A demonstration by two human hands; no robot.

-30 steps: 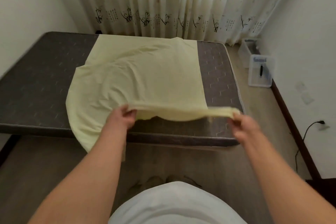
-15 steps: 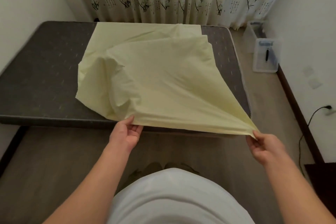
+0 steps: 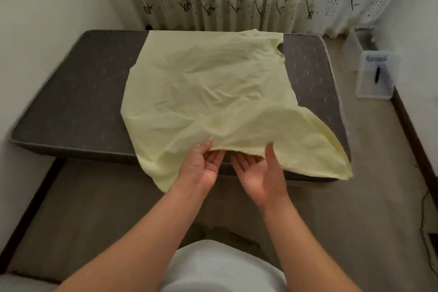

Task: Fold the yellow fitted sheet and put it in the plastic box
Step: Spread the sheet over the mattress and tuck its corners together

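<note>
Sheet [image 3: 208, 92], yellow and fitted, spread crumpled over mattress [image 3: 71, 92], near corners spilling past front edge. Left hand [image 3: 203, 166] pinching lifted hem, thumb on top; right hand [image 3: 258, 173] just beside, palm up beneath hem, thumb against cloth, grip impossible to tell. Plastic box [image 3: 375, 74] on floor [image 3: 369, 173] at right, well apart.

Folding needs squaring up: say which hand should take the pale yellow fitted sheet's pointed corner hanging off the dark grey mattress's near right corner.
Right. The right hand, palm up, lies nearer the hanging corner of the pale yellow fitted sheet; the left hand would likely have to cross over it.
</note>
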